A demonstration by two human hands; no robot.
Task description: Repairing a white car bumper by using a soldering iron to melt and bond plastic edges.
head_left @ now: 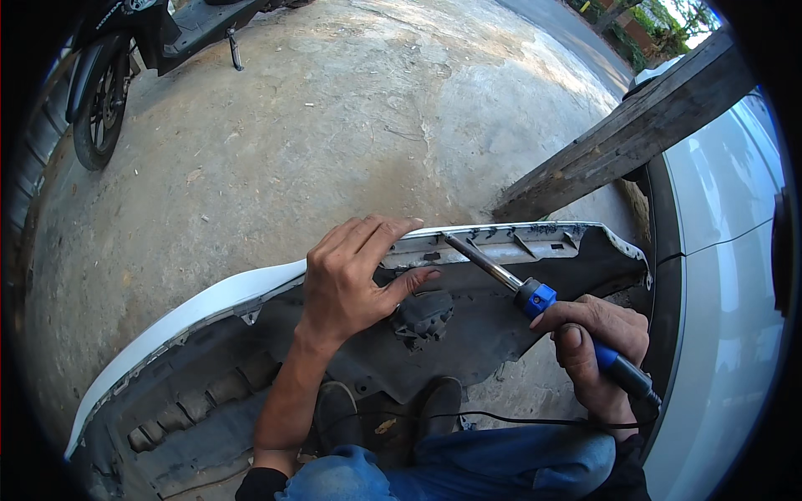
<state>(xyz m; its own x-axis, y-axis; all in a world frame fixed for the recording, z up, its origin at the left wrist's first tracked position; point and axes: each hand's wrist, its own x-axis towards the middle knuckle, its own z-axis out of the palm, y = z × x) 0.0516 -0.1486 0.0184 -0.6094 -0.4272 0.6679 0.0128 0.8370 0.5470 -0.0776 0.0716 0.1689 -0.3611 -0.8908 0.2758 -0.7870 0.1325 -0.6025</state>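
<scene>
A white car bumper (200, 307) lies in front of me with its dark inner side up. My left hand (349, 269) grips its upper rim, fingers over the outer edge and thumb on the inside. In my right hand (603, 344) is a soldering iron (535, 297) with a blue and black handle. Its metal shaft points up and left, and the tip meets the ribbed inner edge of the bumper just right of my left fingers. Dark marks run along that edge to the right of the tip. A black plastic part (423, 317) sits inside the bumper below my left thumb.
A black cord (501, 415) runs from the iron's handle across my knees. Close on the right stands a white car (727, 275). A wooden post (618, 134) leans beyond the bumper. On the concrete floor (317, 125) at the far left stands a motor scooter (104, 100).
</scene>
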